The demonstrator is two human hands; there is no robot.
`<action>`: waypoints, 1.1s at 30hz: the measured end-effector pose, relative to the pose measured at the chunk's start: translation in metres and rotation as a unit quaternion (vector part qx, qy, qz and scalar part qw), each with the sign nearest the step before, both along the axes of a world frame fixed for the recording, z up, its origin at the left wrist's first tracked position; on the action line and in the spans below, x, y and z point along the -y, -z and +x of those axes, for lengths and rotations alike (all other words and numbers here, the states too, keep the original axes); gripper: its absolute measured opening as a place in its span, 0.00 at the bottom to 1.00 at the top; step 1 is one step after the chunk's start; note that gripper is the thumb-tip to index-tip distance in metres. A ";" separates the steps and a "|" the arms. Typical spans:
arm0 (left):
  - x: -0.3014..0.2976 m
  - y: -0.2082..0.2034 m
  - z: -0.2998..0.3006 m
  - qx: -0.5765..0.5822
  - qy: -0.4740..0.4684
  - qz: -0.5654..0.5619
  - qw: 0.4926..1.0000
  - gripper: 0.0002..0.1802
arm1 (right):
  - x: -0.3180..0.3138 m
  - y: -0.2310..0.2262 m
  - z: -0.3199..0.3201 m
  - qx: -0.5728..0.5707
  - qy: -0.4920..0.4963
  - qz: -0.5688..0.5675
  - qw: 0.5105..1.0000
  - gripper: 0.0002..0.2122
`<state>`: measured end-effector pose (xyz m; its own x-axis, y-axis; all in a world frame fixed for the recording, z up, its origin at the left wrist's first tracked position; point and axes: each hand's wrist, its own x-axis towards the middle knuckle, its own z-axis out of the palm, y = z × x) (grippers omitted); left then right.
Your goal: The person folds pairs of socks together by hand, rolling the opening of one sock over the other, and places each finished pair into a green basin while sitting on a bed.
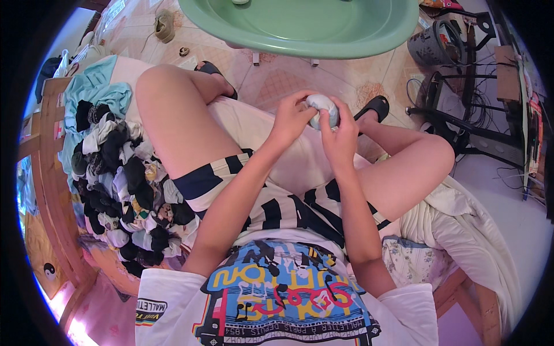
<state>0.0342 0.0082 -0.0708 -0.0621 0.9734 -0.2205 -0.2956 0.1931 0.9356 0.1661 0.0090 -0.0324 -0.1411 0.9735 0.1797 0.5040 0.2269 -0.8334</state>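
Between my knees, both hands grip a pale grey-white sock point(323, 106) rolled into a ball. My left hand point(293, 119) closes on its left side, with fingers curled at the top edge. My right hand point(340, 134) wraps the right side, its thumb pressed against the front. To my left lies a big heap of balled socks point(124, 184), mostly black, white and grey. Beyond my hands stands a wide green basin point(306, 34), with a small white item point(240, 2) partly visible inside at the top edge.
A light blue cloth point(101, 86) lies behind the sock heap, beside a wooden frame point(49, 167). On the right are a dark bin point(435, 43), a black metal stand point(479, 130) with loose cables, and a crumpled cream blanket point(461, 222). A beige shoe point(164, 26) sits on the tiled floor.
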 end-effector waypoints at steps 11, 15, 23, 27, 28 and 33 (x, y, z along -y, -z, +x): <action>0.007 -0.028 -0.008 0.068 0.158 -0.115 0.978 0.23 | -0.008 0.004 0.019 -0.123 0.017 -0.132 0.983 0.15; 0.003 -0.027 -0.009 0.081 0.172 -0.086 0.978 0.23 | -0.011 -0.001 0.021 -0.158 0.056 -0.151 0.974 0.14; 0.002 -0.037 -0.014 0.072 0.151 -0.138 0.976 0.21 | -0.015 -0.005 0.017 -0.312 0.111 -0.303 0.894 0.14; 0.003 -0.024 -0.008 0.033 0.121 -0.126 0.984 0.18 | -0.008 0.020 0.016 -0.265 0.090 -0.253 0.926 0.13; 0.004 -0.021 -0.006 0.031 0.105 -0.119 0.987 0.17 | -0.008 0.018 0.014 -0.280 0.088 -0.251 0.923 0.13; 0.011 -0.008 0.001 -0.030 0.012 -0.071 0.997 0.12 | -0.006 0.008 0.007 -0.191 0.031 -0.170 0.966 0.12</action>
